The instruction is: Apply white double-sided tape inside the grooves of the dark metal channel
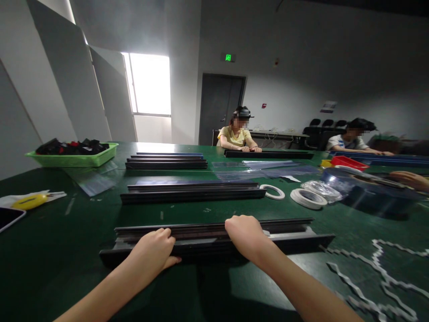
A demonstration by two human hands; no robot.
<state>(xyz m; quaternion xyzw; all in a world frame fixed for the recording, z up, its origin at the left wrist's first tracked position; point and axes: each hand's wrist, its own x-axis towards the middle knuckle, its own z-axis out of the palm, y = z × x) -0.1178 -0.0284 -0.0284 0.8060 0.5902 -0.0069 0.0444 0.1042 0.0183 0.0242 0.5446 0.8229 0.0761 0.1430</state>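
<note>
A long black channel-shaped profile point(208, 248) lies across the table in front of me, with a pale strip point(291, 235) along its inside. My left hand point(152, 248) grips its near wall toward the left end, fingers over the edge and thumb on the front side. Closed like a fist, my right hand point(246, 235) rests on the profile right of its middle. A small white bit shows beside that hand, but the fingertips and whatever they hold are hidden.
More black profiles point(194, 196) lie beyond. White tape rolls point(308, 198), a large clear film roll point(368, 192) and crumpled white strips point(378, 268) are at right. A green basket point(77, 160) and yellow cutter point(29, 201) stand left. Two co-workers sit across; another hand touches the film roll.
</note>
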